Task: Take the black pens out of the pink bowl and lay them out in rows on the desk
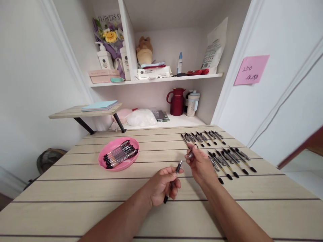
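Note:
My left hand (166, 185) is closed around an uncapped pen (178, 167), its silver tip pointing up and away and its black end showing below my palm. Just right of it, the fingers of my right hand (200, 164) pinch a small clear-and-dark pen cap (191, 155), partly hidden by the fingertips. Beyond and beside my right hand lie two rows of pen parts, a far row (202, 137) and a near row (230, 159), with thin refills and black-ended pieces. To the left, a pink oval tray (102, 163) holds several capped pens (121, 154).
A small raised stand (68, 112) bearing blue paper (99, 105) stands at the table's back left. Behind the table, a shelf unit (156, 80) holds a red jug (177, 102), a pale cup (193, 104) and a plastic bag (142, 117). A pink note (251, 69) hangs on the right wall.

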A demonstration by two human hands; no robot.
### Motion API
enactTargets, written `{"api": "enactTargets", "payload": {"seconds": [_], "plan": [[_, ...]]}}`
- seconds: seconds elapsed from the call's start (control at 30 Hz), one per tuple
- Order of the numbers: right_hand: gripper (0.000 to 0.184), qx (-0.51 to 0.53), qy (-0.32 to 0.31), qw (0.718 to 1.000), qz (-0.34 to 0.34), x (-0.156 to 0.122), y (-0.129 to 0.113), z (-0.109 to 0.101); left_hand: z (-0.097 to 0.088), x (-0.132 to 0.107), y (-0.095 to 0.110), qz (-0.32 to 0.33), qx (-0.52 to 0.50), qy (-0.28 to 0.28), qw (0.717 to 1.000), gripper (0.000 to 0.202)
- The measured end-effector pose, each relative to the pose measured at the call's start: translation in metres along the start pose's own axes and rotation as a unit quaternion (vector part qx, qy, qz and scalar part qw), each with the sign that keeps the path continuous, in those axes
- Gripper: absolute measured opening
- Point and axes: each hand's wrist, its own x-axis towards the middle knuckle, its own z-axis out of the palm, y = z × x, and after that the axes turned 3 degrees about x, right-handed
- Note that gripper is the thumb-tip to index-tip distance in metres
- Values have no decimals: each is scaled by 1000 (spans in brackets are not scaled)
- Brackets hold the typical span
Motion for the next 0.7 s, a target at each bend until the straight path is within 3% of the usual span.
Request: {"api": "enactTargets", "payload": {"seconds": [0.17,0.23,0.33,0.4,0.57,0.7], "plan": [[44,-155,18,987,22,10,-7,-8,-4,5,-2,30,-12,37,999,36],[43,-266,8,964,32,18,-17,-18,-5,5,-2,33,-14,46,998,36],[42,-420,-34,906,30,27,-34,-34,-4,5,-2,26,-10,47,998,37],[41,-527,-53,848,-7,29,-42,-41,-4,6,-2,23,-6,41,999,38],[22,-770,-75,628,-86,20,-38,-40,-3,6,-3,22,1,32,999,37],[15,-839,-133,522,-80,11,-24,-34,-3,6,-3,24,8,28,999,38]]}}
